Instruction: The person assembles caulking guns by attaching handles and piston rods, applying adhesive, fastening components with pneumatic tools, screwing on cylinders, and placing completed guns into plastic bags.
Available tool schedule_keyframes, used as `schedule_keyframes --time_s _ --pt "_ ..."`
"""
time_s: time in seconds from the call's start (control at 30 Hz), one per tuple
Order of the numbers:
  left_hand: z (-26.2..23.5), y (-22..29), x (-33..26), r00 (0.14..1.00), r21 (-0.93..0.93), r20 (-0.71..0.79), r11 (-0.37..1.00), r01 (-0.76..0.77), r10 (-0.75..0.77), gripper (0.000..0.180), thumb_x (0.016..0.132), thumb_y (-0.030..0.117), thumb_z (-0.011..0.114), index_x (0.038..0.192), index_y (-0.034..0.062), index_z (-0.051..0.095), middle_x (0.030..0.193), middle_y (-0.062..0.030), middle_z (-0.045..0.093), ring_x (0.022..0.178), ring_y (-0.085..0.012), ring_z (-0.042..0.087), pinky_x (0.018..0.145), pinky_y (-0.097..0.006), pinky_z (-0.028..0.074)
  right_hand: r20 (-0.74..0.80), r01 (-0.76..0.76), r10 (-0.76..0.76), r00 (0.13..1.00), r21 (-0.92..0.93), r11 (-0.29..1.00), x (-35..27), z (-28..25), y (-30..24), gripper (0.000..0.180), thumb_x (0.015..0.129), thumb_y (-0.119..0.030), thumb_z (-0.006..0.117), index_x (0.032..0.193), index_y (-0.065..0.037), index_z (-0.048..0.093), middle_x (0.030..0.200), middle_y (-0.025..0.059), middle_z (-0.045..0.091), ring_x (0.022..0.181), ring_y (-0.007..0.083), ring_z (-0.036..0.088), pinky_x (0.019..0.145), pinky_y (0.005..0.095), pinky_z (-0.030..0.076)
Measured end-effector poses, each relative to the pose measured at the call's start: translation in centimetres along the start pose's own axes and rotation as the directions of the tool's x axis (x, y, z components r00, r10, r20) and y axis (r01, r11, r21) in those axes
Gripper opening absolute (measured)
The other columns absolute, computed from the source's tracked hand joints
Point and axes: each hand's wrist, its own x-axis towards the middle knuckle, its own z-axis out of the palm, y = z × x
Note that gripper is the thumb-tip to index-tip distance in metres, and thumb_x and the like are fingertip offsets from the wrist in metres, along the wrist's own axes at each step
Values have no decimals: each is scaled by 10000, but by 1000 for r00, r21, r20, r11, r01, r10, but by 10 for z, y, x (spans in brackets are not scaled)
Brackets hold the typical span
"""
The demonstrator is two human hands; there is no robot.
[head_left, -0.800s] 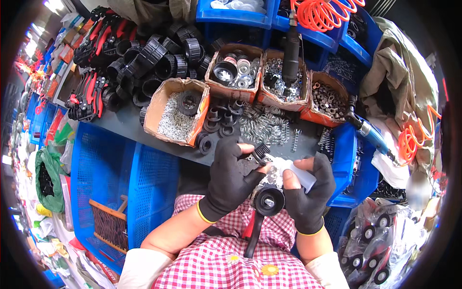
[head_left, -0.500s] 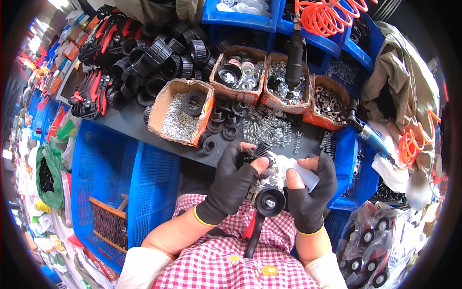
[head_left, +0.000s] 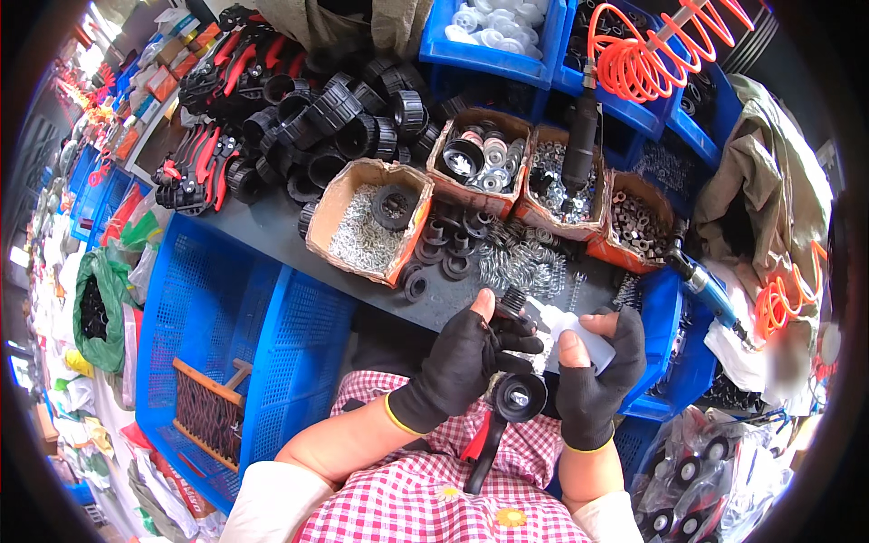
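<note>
Closed fingers of my left hand [head_left: 453,362], in a black fingerless glove, grip a small black ridged cylinder [head_left: 514,300] above my lap. Just under that hand is a mechanism with a round black cup [head_left: 519,396]. A black handle with a red lever [head_left: 482,460] runs down from it onto my checked apron; the gloved fingers hide much of its body. In my right hand [head_left: 593,389], also gloved, a white squeeze bottle [head_left: 587,344] lies tilted between thumb and fingers. Its nozzle points up and left, close to the ridged cylinder; whether they touch I cannot tell.
Cut-open cartons hold small springs [head_left: 362,240], washers [head_left: 496,167] and nuts [head_left: 638,226]. Loose springs [head_left: 525,258] and black rings lie on the grey table [head_left: 348,294]. Black collars [head_left: 362,136] are heaped behind. Blue crates [head_left: 303,344] stand left; a power driver [head_left: 706,285] hangs right.
The whole view has shifted, so the table things appear farther right and lower. My left fingers now cover more of the mechanism's body. Both hands keep their hold.
</note>
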Motion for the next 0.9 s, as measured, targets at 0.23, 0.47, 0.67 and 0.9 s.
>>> schedule_keyframes --time_s 0.23,0.47,0.67,0.9 --pt "-11 2 -5 999 1 47 1000 11 -11 608 1004 547 354 1233 10 524 1087 -159 655 949 -294 680 768 -386 588 140 -402 417 898 649 646 -2 -6 19 361 731 -130 729 964 -87 457 853 33 565 819 117 577 737 231 443" --pt "-3 11 -34 962 485 -94 855 -182 258 377 816 29 693 1149 23 517 989 -35 606 846 -65 565 764 -245 490 68 -385 379 923 187 904 -39 -50 140 358 835 58 650 1155 -44 528 957 7 601 861 88 573 772 242 473" --pt "-14 -8 -42 853 874 419 117 -472 310 481 740 103 807 1170 27 606 972 -70 628 914 -181 633 835 -308 508 -10 -97 101 995 -360 928 -36 -20 180 409 745 -69 770 1098 -53 564 865 129 629 737 259 637 667 351 506" --pt "-41 -51 -26 553 597 802 -347 -723 226 454 809 313 649 1198 81 618 1112 -111 606 1022 -315 573 887 -443 444 91 -86 85 992 7 996 -36 -51 111 595 852 -121 641 1393 -22 413 1262 125 525 1158 248 504 1007 358 384"
